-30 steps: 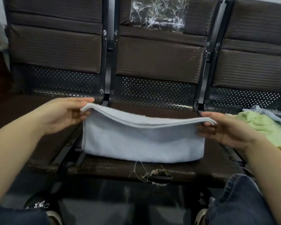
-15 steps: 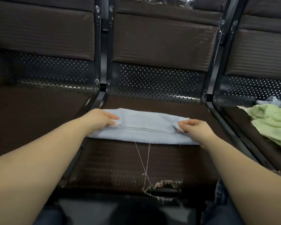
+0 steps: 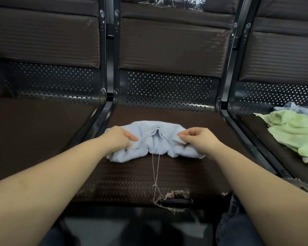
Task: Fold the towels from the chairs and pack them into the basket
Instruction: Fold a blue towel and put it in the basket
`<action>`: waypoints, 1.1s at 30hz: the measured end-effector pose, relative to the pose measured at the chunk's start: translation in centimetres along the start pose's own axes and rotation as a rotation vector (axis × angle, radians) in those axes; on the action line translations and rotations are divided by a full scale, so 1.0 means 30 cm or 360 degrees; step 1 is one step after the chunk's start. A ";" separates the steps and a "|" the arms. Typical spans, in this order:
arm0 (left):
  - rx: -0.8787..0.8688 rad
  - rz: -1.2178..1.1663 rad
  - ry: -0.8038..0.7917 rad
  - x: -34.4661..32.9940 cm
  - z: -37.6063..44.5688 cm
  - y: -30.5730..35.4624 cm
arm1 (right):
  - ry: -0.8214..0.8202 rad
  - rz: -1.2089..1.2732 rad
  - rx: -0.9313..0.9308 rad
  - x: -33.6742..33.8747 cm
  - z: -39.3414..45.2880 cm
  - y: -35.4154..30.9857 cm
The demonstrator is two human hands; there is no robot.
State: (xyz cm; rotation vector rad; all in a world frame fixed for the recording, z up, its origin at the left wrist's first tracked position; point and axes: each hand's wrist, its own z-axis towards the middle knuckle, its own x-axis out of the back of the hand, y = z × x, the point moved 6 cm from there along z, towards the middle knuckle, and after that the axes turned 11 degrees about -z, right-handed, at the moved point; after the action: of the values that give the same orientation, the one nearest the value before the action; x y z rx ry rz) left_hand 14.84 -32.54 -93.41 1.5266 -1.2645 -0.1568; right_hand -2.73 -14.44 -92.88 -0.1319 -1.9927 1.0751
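Both hands, left hand and right hand, pinch the blue towel bunched on the middle seat. We judge folding underway; next, end meets end. Unfolded towels lie at three o'clock, loose thread at six.

Row of dark brown padded chairs with perforated metal at the back. The middle seat has a light blue towel bunched up on it, loose thread trailing toward a torn front edge. The right seat holds a crumpled green towel with another bluish towel behind it.
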 end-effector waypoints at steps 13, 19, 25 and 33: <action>0.0345 -0.0364 -0.0637 0.107 -0.315 -0.194 | -0.0869 0.0003 -0.0250 0.085 -0.322 0.109; 0.0567 0.0053 -0.1143 0.025 -0.484 -0.253 | -0.1458 -0.0294 -0.0522 0.065 -0.483 0.155; 0.0614 0.0224 -0.1043 0.040 -0.499 -0.265 | -0.1446 -0.0739 -0.0659 0.094 -0.518 0.195; 0.0696 -0.0031 -0.0745 0.114 -0.453 -0.289 | -0.1097 -0.0514 -0.0772 0.158 -0.484 0.252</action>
State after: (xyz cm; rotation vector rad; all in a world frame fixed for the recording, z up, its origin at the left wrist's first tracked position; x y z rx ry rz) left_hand 30.67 -27.95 -93.01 1.9492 -1.7357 -0.2753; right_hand 2.57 1.70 -91.43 0.3431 -2.7449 0.4301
